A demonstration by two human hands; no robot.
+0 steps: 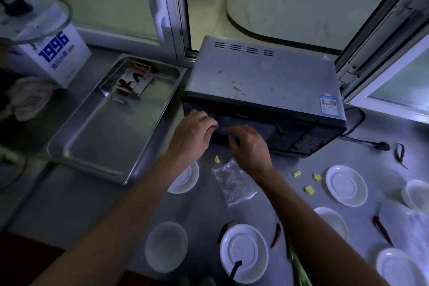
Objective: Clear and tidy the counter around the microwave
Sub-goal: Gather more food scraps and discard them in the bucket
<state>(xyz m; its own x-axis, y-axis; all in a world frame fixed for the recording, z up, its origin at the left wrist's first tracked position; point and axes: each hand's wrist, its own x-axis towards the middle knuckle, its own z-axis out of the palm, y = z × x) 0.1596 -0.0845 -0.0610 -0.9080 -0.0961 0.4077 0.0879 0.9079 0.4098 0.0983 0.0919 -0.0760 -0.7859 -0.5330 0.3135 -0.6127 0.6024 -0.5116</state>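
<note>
A grey microwave (262, 76) stands at the back of the steel counter (202, 206), with yellow food scraps (236, 88) on its top. More yellow scraps (308, 189) lie on the counter, one (217, 159) just below my hands. My left hand (192, 132) hovers in front of the microwave door, fingers curled under, palm hidden. My right hand (248, 146) is beside it, its fingertips pinching a yellowish scrap (232, 127). A crumpled clear plastic bag (234, 183) lies under my right wrist.
Several white saucers (346, 184) and dried red chilies (381, 228) are scattered over the counter. On the left, a steel tray (111, 127) holds a clear box of chilies (130, 81). Behind it are a white carton (58, 58), a glass lid (34, 16) and a cloth (27, 97). The microwave's plug (380, 145) lies loose.
</note>
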